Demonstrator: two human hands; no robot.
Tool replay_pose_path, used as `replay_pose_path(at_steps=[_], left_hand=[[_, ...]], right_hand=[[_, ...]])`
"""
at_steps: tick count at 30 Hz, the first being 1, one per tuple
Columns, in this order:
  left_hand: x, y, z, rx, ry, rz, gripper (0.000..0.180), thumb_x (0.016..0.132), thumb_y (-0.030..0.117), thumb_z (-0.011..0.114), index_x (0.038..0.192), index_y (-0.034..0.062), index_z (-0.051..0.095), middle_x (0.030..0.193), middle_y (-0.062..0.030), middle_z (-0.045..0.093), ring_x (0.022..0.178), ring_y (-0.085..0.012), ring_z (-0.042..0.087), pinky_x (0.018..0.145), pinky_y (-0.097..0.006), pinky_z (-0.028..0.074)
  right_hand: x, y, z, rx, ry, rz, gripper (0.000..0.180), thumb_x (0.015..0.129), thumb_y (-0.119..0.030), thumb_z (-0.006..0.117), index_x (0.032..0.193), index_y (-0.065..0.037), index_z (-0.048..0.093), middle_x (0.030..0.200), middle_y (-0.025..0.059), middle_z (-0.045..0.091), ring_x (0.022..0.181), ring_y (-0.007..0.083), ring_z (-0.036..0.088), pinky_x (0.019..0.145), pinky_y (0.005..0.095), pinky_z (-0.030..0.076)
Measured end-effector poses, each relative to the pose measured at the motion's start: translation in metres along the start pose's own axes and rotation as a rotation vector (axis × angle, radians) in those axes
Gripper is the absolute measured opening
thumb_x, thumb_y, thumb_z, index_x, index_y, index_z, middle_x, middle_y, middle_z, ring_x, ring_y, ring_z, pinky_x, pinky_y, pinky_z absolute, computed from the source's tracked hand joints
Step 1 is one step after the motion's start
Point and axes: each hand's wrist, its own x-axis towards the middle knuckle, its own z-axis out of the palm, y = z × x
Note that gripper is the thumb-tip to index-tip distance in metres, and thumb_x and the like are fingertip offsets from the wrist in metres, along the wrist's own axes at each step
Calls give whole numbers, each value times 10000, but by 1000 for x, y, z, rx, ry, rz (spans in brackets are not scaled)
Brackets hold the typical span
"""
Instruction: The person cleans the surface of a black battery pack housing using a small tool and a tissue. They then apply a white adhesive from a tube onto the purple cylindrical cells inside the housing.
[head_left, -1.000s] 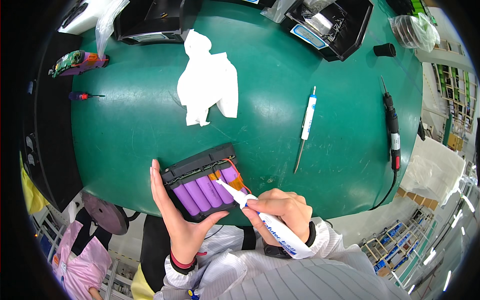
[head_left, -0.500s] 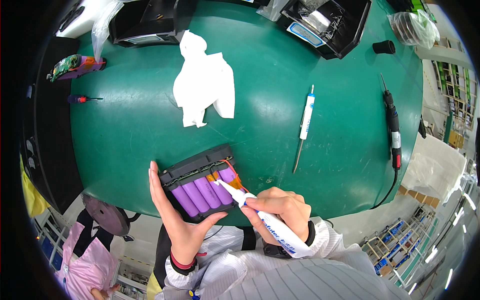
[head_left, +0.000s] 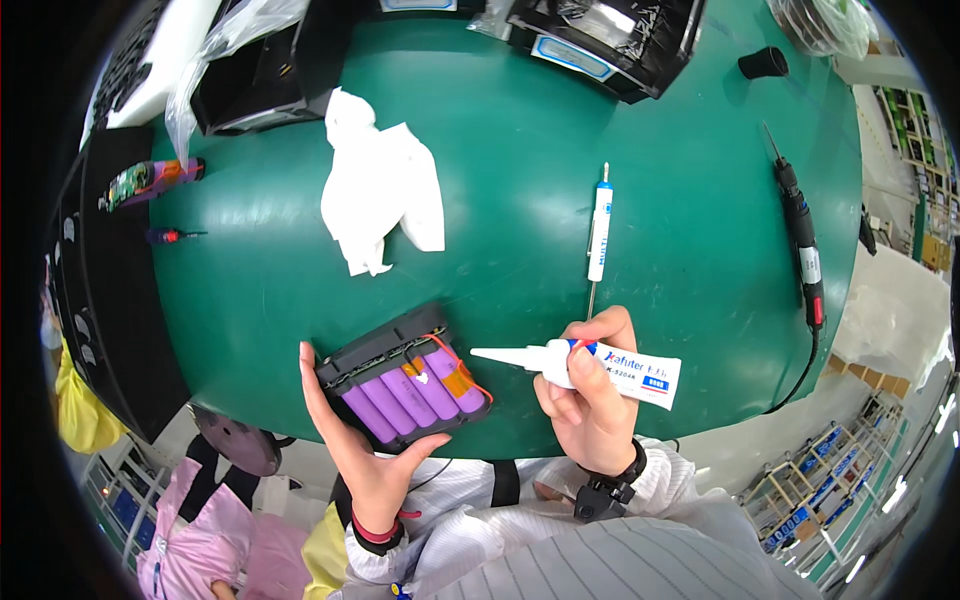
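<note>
My left hand [head_left: 372, 470] grips a battery pack [head_left: 405, 398], its fingers along the left side and its thumb at the near edge. Purple cylindrical cells sit in a row in the pack's black frame, with orange wires at the right end. On an orange patch between the cells lies a small white dab [head_left: 422, 378]. My right hand [head_left: 600, 420] is closed round a white glue tube [head_left: 650, 378] with a long tapered nozzle. The nozzle points left, its tip apart from the pack.
A crumpled white cloth [head_left: 385, 190] lies beyond the pack. Farther right are a white screwdriver [head_left: 600, 235] and a corded electric screwdriver [head_left: 803, 240]. Black bins [head_left: 615, 75] stand at the back. Another purple cell assembly [head_left: 160, 178] and a small screwdriver [head_left: 168, 236] lie far left.
My right hand has drawn the glue tube up and right, off the pack, turning it flatter. The white dab stays on the pack. My left hand keeps its hold.
</note>
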Motion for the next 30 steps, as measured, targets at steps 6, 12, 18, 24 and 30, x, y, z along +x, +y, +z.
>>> replay_pose_path(at_steps=[6, 12, 18, 24, 30], left_hand=[[-2, 4, 2, -77, 35, -26, 1528, 552, 515, 983, 1632, -18, 42, 1708, -213, 110, 1565, -337, 201, 1254, -447, 203], [-6, -10, 4, -32, 162, 97, 1455, 621, 678, 881, 1629, -16, 93, 1682, -263, 161, 1553, -382, 219, 1258, -495, 178], [-7, -12, 21, -56, 542, -18, 1056, 952, 734, 480, 1582, -66, 204, 1623, -297, 279, 1500, -432, 319, 1252, -508, 212], [-7, -23, 22, -121, 519, 63, 774, 1048, 530, 322, 1533, -72, 290, 1593, -271, 349, 1486, -428, 343, 1253, -512, 212], [-13, -23, 15, -162, 426, 73, 704, 1034, 413, 410, 1522, -83, 305, 1582, -286, 365, 1487, -412, 353, 1256, -501, 210]], right_hand=[[-5, -1, -5, -24, -59, -54, 364, 970, -107, 698, 1245, -9, 480, 953, 138, 658, 662, 91, 568, 555, 230, 447], [-7, -1, -11, -235, -31, -289, 404, 933, 49, 698, 1270, 21, 478, 1034, 139, 670, 871, 97, 643, 762, 247, 518], [-12, -1, -8, -116, 167, -318, 506, 837, 145, 721, 1228, 43, 417, 982, 222, 687, 817, 146, 684, 724, 256, 538], [-7, -1, -18, -136, 104, -316, 489, 779, 153, 790, 1160, 43, 504, 968, 227, 706, 829, 181, 713, 739, 290, 575], [-1, -5, -16, -445, 100, -396, 340, 734, 130, 826, 1028, 13, 703, 919, 135, 707, 776, 211, 724, 659, 297, 592]])
